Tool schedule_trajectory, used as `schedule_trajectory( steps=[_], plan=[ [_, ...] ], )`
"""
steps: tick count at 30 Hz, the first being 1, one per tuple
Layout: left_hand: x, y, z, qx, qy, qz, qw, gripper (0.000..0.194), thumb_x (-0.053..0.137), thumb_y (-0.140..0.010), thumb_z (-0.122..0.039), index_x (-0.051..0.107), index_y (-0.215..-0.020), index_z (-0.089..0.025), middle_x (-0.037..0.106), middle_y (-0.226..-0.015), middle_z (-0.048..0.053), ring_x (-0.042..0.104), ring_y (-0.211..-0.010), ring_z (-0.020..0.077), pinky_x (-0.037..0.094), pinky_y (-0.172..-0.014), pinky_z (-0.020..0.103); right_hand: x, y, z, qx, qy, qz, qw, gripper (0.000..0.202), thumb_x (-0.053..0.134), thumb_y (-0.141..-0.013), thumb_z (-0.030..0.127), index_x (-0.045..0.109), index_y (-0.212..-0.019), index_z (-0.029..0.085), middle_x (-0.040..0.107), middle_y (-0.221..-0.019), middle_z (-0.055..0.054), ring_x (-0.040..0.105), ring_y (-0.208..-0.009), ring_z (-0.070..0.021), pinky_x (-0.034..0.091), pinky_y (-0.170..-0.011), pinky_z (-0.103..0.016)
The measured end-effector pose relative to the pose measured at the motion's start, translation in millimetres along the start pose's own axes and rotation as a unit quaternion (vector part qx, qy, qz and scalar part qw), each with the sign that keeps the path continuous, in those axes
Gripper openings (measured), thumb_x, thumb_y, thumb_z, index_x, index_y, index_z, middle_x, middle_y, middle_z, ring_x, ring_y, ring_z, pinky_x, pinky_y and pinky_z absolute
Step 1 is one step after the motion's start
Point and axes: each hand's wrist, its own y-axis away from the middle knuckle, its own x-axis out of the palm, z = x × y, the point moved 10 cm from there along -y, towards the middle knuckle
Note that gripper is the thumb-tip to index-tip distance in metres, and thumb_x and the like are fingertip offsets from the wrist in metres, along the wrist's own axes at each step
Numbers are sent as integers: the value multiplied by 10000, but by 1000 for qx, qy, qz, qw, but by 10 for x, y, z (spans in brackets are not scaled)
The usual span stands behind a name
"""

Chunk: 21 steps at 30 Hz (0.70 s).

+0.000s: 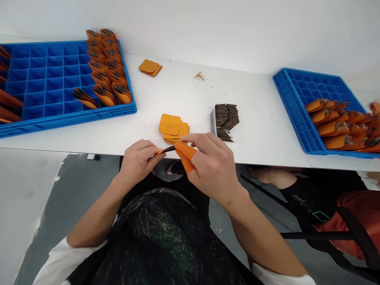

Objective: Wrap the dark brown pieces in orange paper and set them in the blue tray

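The thin dark strip (169, 149), an orange bit showing at its left end, is held in the air between the two hands, just on the near side of the stack (170, 124) of yellow-orange cards. Its long axis runs crosswise, roughly along the front edge of the bench (252, 103), with the right end slightly farther from the person than the left. The left hand (141, 156) has its grip closed on the strip's left end, thumb and fingers pinching it. The right hand (212, 164) wears orange covers on two digits; its grip is pressed together at the strip's right end, hiding that tip.

To the right of the stack stands a small pale box (213, 121) with tightly packed dark pieces (227, 118). Beyond the stack and to its left lie a few loose cards (149, 66); beyond it and to its right is a little tangle of bands (199, 76). Well left of the stack is the left crate (89, 113), blue and gridded, holding folded orange packets (103, 95) on both sides. Well right of it is the right crate (292, 114), also blue, with more packets inside. Nearer than the right crate, another person's arm (277, 177) shows below the bench edge.
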Motion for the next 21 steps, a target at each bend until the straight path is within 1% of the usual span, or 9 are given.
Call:
schedule_trajectory(
  steps=[2,4,6,8,10,12,16,19,21],
  plan=[
    [-14,-9,39,-12,24,12,1000,167,722,-1018,-296,778,-903,-189,761,-830,46,674,-724,158,499,-649,272,-12,43,-185,61,-101,-3,993,178,653,-996,150,793,-1068,236,793,-1183,-94,705,-988,-224,575,-796,-393],
    [-22,-20,67,-21,51,25,998,192,728,-1016,-307,768,-871,-188,752,-823,39,673,-707,145,487,-623,256,79,122,-387,139,-211,14,968,245,698,-996,239,773,-1227,271,783,-1200,-75,713,-960,-198,602,-763,-362],
    [-12,-31,62,-21,78,38,996,198,742,-1008,-308,765,-855,-186,745,-814,34,676,-703,137,488,-617,244,234,213,-522,204,-303,40,930,213,734,-978,302,791,-1183,291,786,-1110,-42,701,-871,-170,601,-693,-322],
    [15,-38,36,-16,108,53,993,156,762,-996,-301,779,-888,-190,747,-816,28,676,-693,128,493,-616,235,358,282,-591,248,-359,52,899,108,750,-962,332,819,-1036,294,780,-985,-20,688,-822,-164,602,-656,-306],
    [11,-40,25,-22,139,48,989,94,794,-970,-294,794,-960,-201,762,-832,24,673,-680,121,503,-613,230,405,317,-626,271,-379,42,884,95,750,-956,344,828,-935,293,774,-930,-21,687,-815,-174,609,-637,-307],
    [-40,-35,46,-43,158,20,986,74,804,-955,-273,798,-999,-214,783,-863,27,691,-703,126,528,-628,233,394,326,-634,276,-377,26,884,117,747,-954,354,836,-906,295,772,-933,-31,686,-814,-180,614,-619,-309],
    [-157,-27,43,-57,159,-34,985,32,786,-953,-213,808,-944,-235,804,-908,31,732,-772,140,574,-691,252,322,327,-614,262,-346,-4,901,129,738,-962,341,853,-915,308,759,-935,-36,689,-822,-179,618,-632,-311],
    [-206,-54,0,-44,155,-48,986,48,791,-946,-191,810,-938,-235,801,-913,37,732,-783,144,575,-698,260,278,315,-583,241,-320,-23,916,123,736,-968,301,856,-948,314,756,-942,-31,694,-832,-174,620,-676,-319],
    [-221,-82,-31,-36,140,-46,988,39,796,-945,-200,806,-968,-230,805,-932,51,741,-828,163,588,-739,285,272,293,-533,215,-300,-19,929,133,725,-977,266,854,-964,297,768,-956,-39,710,-852,-177,624,-730,-335]
  ],
)
